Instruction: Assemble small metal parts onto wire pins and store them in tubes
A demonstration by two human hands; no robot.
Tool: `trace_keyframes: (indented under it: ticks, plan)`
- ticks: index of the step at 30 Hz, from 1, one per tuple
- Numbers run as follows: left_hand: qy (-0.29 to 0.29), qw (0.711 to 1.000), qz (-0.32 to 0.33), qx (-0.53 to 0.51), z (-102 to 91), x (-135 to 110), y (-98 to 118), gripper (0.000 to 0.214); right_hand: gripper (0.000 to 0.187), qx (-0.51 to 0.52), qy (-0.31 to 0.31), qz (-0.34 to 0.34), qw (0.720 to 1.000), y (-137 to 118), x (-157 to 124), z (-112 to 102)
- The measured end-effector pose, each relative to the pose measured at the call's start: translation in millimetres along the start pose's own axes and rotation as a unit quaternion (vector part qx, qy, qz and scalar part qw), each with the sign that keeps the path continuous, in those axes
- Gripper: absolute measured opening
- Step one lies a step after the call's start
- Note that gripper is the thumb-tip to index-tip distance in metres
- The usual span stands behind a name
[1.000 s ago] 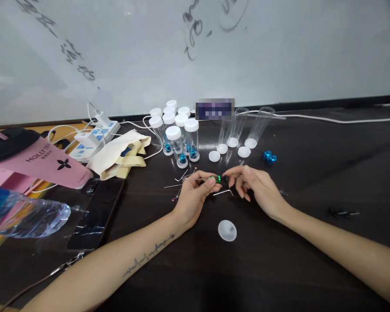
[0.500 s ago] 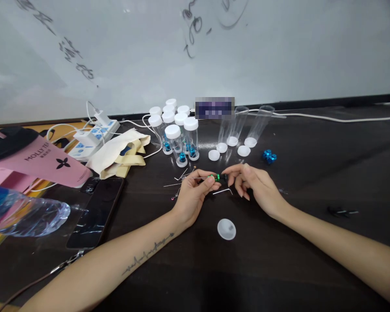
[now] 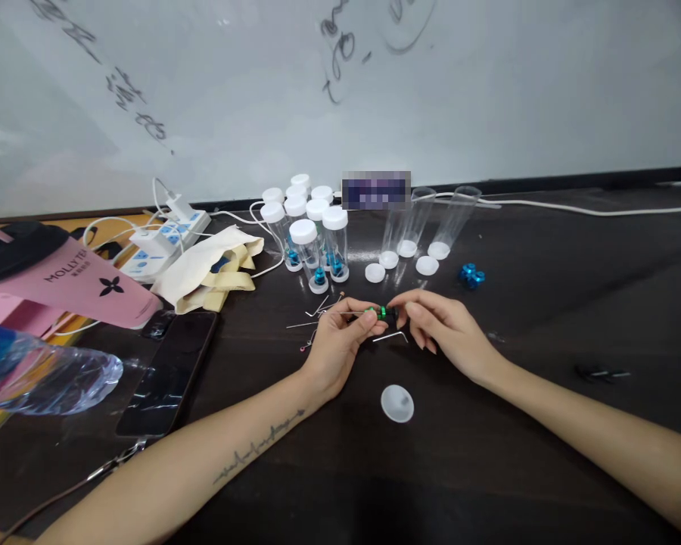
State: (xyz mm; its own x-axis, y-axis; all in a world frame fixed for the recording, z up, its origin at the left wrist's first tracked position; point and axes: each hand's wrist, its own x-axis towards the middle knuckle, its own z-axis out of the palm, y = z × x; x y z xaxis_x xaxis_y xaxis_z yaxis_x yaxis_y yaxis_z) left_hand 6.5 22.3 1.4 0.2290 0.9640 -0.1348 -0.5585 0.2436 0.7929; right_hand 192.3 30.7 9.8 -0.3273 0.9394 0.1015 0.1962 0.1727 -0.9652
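Apparently blue parts inside capped tubes

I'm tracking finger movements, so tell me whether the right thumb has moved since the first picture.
Yes. Judged against the bent metal rod, the right thumb has moved left and slightly down in the picture, nearer the rod.

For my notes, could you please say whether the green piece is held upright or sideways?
Sideways: the green piece points across from the left hand toward the right hand.
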Motion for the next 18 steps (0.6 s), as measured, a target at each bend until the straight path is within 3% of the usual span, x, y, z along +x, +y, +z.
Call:
trace_keyframes:
  ticks: [6, 11, 18]
  plan:
    - [-0.029, 1.0, -0.011, 0.0, 0.1, -1.3, -0.1, 0.01, 0.046, -0.083, -0.038, -0.012, 0.996, -4.3, 0.9, 0.5]
    - [-0.023, 1.0, -0.01, -0.004, -0.4, -0.7, -0.2, 0.011, 0.025, -0.061, -0.047, -0.004, 0.997, -7.0, 1.4, 1.5]
    - [-0.015, 1.0, -0.008, -0.004, -0.7, 0.1, -1.2, 0.012, 0.022, -0.05, -0.038, -0.003, 0.998, -2.2, -0.1, 1.5]
